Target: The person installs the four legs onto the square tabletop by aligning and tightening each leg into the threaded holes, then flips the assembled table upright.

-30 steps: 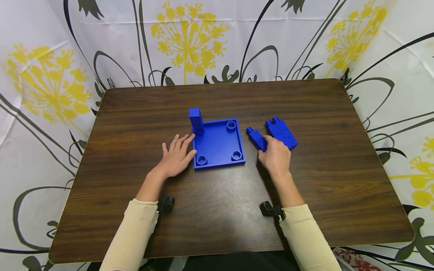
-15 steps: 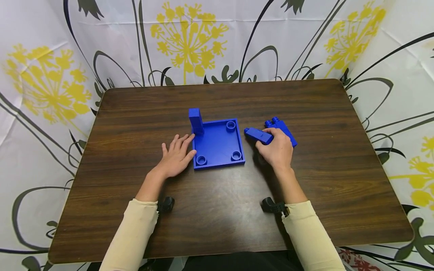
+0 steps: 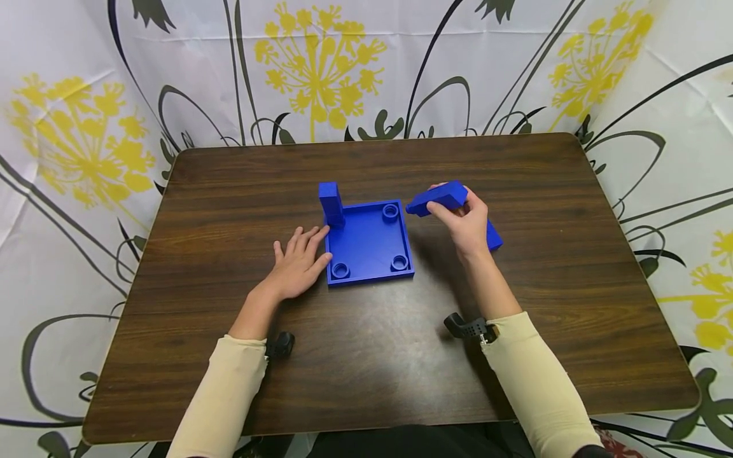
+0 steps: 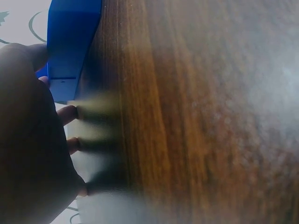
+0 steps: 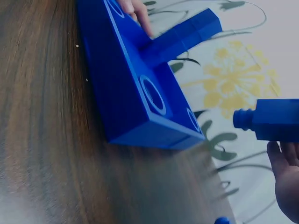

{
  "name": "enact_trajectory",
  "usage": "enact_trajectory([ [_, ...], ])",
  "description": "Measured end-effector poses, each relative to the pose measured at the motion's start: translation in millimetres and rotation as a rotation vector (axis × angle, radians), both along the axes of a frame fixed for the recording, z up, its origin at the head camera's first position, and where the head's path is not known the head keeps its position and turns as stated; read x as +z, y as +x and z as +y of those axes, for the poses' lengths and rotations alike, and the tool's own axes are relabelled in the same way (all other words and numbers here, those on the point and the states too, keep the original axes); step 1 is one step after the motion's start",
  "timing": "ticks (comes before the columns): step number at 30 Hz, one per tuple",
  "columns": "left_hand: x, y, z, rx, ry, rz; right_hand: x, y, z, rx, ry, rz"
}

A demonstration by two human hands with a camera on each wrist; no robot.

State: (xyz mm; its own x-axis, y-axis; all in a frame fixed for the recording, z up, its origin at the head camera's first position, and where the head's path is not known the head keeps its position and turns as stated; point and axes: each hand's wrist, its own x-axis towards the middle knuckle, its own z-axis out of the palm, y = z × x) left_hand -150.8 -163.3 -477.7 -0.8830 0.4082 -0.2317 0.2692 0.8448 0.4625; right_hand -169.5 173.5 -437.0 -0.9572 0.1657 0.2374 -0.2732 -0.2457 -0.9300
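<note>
Blue leg (image 3: 445, 196), aloft | right fingers (image 3: 476, 202) pinching it | left fingers (image 3: 317, 241) spread, touching blue tray (image 3: 369, 245)

Tray (image 3: 369, 245) and post (image 3: 449, 194) at its 2 o'clock: smooth plastic. Tabletop (image 3: 366, 356): semi-gloss wood grain. Curtain (image 3: 395, 70), 12 o'clock: creased cloth.
</note>
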Motion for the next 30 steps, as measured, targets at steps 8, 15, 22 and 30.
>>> enact_trajectory([
  [8,-1.8,-1.0,-0.6,0.0,-0.002,-0.005,2.8,-25.2,-19,0.046,0.124,0.016],
  [15,-5.7,-1.8,-1.7,-0.001,0.001,-0.008,29.4,-29.8,-32,0.159,0.38,-0.048],
  [22,-4.8,-1.2,-1.4,-0.004,0.006,0.008,5.2,-53.6,-32,0.19,0.516,-0.045],
  [30,-7.8,-1.7,-2.5,0.008,-0.003,0.0,-5.2,-62.5,-31,0.235,0.625,-0.038],
])
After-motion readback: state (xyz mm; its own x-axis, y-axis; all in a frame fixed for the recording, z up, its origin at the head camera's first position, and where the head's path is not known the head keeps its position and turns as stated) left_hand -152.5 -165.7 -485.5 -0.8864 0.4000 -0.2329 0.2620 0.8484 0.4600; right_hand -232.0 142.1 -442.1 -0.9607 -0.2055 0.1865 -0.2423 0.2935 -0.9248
